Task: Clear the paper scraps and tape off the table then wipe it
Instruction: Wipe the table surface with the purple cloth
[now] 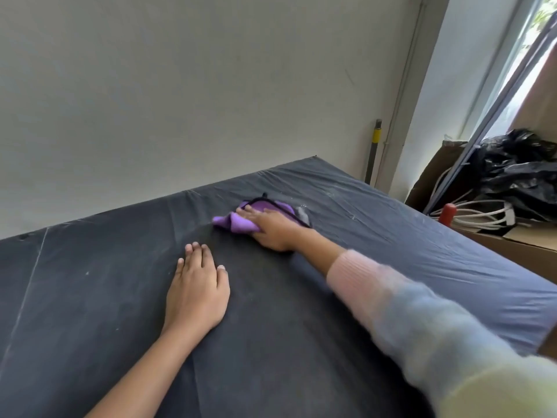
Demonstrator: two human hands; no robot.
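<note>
A purple cloth with a black edge (pixel 238 222) lies bunched on the dark-covered table (pixel 422 245), toward its far side. My right hand (pixel 272 229) presses down on the cloth with straight fingers, arm stretched out in a pale sleeve. My left hand (pixel 197 285) rests flat on the table nearer to me, fingers straight, holding nothing. I see no paper scraps or tape on the surface, only faint whitish streaks.
A plain wall runs behind the table. To the right stands a cardboard box (pixel 518 239) with white cables (pixel 482 215), a red-handled tool (pixel 447 214) and a black plastic bag (pixel 524 173). A pole with a yellow band (pixel 374 149) leans in the corner.
</note>
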